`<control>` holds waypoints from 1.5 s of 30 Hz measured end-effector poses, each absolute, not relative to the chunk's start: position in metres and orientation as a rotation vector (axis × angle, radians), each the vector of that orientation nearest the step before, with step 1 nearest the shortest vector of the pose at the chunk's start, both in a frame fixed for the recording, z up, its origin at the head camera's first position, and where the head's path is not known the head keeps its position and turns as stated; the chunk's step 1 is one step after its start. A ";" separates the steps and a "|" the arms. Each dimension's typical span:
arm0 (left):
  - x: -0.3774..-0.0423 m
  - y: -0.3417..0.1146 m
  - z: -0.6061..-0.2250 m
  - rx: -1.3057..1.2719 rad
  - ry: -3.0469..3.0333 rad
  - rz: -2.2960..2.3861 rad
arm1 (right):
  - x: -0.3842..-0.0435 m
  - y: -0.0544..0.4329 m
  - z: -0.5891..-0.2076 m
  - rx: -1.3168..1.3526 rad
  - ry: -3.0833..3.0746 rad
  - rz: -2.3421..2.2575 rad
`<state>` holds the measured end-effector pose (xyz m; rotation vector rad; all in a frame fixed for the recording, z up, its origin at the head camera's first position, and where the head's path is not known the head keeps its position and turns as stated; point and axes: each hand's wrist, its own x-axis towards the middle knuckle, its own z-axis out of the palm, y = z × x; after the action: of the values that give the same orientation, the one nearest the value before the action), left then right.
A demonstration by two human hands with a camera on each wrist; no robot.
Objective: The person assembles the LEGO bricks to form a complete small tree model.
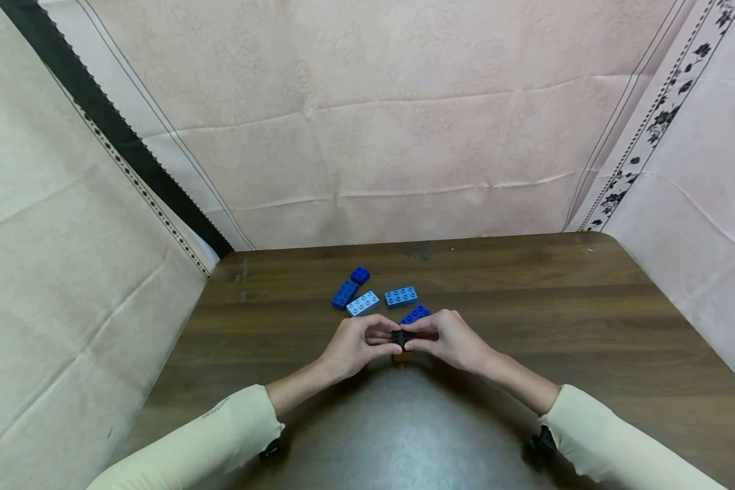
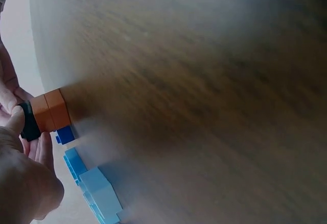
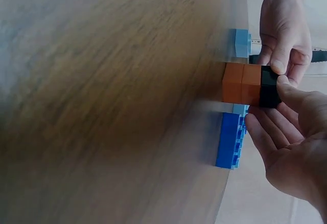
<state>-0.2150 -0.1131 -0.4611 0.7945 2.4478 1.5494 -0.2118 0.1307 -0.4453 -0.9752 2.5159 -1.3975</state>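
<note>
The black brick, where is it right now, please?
In the head view, the black brick is just below and right of centre, atop the orange bricks, held by the left hand and right hand.

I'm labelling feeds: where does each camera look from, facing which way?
Head: on the head, facing forward and down at the table; left hand, right hand and sleeves show.
Left wrist: on that wrist, facing the black brick and orange bricks; both hands show.
Right wrist: on that wrist, facing the same bricks; both hands show.
Both wrist views share those bricks.
</note>
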 end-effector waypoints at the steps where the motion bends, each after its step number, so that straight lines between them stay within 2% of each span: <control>1: -0.215 -0.113 -0.461 0.793 2.447 1.550 | -0.212 0.131 -0.446 -0.972 2.513 -1.399; 45: -0.215 -0.114 -0.461 0.832 2.560 1.447 | -0.213 0.129 -0.454 -0.966 2.496 -1.480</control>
<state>-0.2148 -0.1136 -0.4612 0.8324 2.5602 1.4473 -0.2135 0.1290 -0.4542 -0.9663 2.4956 -1.4798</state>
